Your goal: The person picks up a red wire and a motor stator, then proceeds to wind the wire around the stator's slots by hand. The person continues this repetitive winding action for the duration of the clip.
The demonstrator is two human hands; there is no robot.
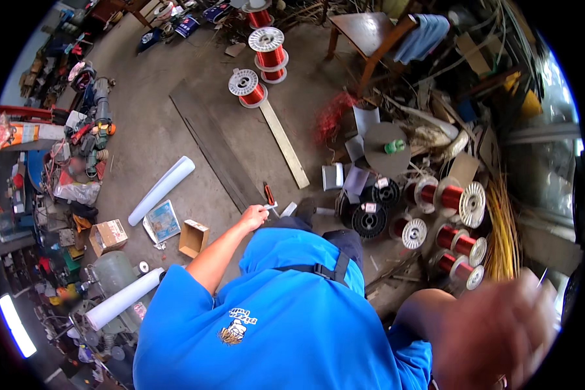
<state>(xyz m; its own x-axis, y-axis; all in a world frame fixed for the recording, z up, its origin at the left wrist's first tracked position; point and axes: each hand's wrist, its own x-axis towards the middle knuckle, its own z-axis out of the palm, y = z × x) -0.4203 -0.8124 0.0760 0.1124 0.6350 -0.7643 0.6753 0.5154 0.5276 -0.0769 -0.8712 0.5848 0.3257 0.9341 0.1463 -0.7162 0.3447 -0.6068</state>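
Note:
My left hand (254,216) reaches out low in front of me, its fingers closed on a small pale piece (271,207) whose kind I cannot make out. Just beyond it lies a tool with a red and black handle (268,192), close to the end of a long dark board (218,143) on the floor. My right hand (500,331) is raised at the lower right, very near the camera and smeared by motion. A thin light sliver (542,277) shows at its fingers; whether they grip it is unclear.
Spools of red wire (271,58) stand ahead, with more spools (455,198) at right near yellow strips (502,240). A pale wooden strip (285,144), a white roll (162,190) and an open cardboard box (193,238) lie on the floor. A wooden chair (364,36) stands far right.

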